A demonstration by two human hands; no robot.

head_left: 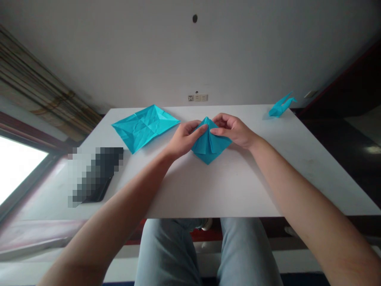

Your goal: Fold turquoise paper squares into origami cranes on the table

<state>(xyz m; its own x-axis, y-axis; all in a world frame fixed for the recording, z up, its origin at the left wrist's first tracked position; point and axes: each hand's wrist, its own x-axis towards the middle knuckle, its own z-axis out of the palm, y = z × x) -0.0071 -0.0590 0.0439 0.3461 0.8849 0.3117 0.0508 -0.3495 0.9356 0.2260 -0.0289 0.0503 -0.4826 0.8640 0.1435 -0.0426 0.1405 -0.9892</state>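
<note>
A folded blue paper piece (pixel 208 147), diamond-shaped with its point toward me, lies on the white table (pixel 226 186) in the middle. My left hand (pixel 183 139) pinches its upper left edge, thumb and forefinger closed on the paper. From the other side my right hand (pixel 233 129) grips the upper right part, fingers pressed on the top flap near the peak. Both hands meet at the top of the piece.
A creased, unfolded blue paper sheet (pixel 144 125) lies at the back left of the table. A finished blue paper crane (pixel 281 106) stands at the back right corner. A dark blurred object (pixel 95 174) rests on the left. A wall with sockets (pixel 197 97) is behind.
</note>
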